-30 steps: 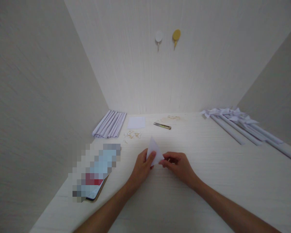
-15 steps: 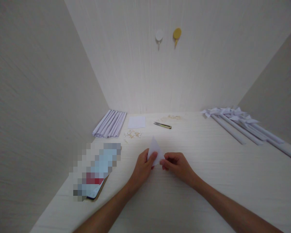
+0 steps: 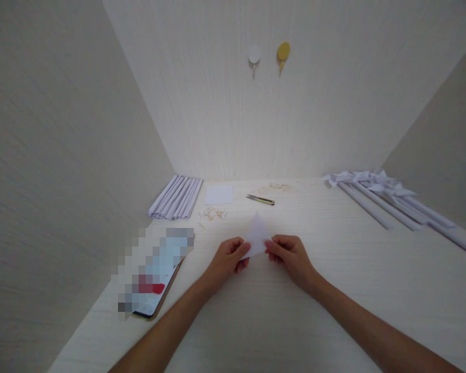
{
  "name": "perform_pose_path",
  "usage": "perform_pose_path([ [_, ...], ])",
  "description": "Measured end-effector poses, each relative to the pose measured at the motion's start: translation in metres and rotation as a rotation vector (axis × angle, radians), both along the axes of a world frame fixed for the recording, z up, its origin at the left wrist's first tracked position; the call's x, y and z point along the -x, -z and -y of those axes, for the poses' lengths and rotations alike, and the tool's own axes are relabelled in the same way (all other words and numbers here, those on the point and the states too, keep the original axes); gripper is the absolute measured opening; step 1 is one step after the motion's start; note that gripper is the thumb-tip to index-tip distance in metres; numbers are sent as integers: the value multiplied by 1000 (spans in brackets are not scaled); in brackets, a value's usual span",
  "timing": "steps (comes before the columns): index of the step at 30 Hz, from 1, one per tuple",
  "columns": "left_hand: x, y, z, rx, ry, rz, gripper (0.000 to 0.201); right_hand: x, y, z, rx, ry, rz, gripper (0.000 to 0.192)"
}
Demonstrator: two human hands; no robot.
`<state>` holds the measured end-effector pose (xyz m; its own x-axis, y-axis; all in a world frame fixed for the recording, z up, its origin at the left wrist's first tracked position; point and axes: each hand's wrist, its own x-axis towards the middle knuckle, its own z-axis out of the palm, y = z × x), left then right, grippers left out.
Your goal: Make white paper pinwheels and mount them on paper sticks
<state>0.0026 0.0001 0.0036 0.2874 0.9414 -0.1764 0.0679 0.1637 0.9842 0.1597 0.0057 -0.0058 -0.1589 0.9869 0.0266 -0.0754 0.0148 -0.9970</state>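
A small white paper folded into a triangle [image 3: 257,234] stands point-up just above the pale desk [image 3: 334,290], near its middle. My left hand [image 3: 227,259] pinches its lower left corner. My right hand [image 3: 291,256] pinches its lower right corner. Both hands hold the same piece, fingers curled around its bottom edge.
A phone [image 3: 153,282] lies at the left. At the back: a row of rolled white paper sticks [image 3: 176,197], a white paper square [image 3: 218,195], small pale pins [image 3: 213,213], a cutter [image 3: 261,200]. Paper pinwheels on sticks [image 3: 388,199] lie at the right. Two hooks [image 3: 267,54] hang on the wall.
Both hands have lifted the folded paper slightly up and to the right. The triangle has turned to face me more squarely, and the hands have shifted to its two lower corners.
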Motion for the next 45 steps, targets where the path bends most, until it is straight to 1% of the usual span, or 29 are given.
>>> perform_pose_path([
  [4,5,-1,-1,38,36,25,32,-2,4,-2,22,59,-69,27],
  [8,5,0,-2,34,53,37,31,-3,5,-2,38,69,-98,27],
  [16,7,-1,-3,80,3,6,31,-3,4,-2,39,68,-88,28],
  [19,8,-2,-3,53,-17,-53,33,-4,4,-2,24,54,-77,28],
  [23,11,-2,-4,-24,-36,-154,40,-4,5,-2,26,53,-79,28],
  [26,13,-1,-4,-30,54,-93,45,-4,5,-1,30,36,-112,28],
  [29,13,-1,-4,-16,138,59,39,-4,4,0,33,-24,-138,27],
  [31,13,-2,-4,12,146,138,33,-3,2,1,44,-89,-137,26],
  [34,13,-2,-4,81,139,208,32,-2,1,3,52,-158,-114,26],
  [38,13,2,-5,109,99,197,32,-1,1,2,49,-134,-83,27],
  [45,10,4,-6,94,51,66,34,-2,0,2,32,-77,-46,29],
])
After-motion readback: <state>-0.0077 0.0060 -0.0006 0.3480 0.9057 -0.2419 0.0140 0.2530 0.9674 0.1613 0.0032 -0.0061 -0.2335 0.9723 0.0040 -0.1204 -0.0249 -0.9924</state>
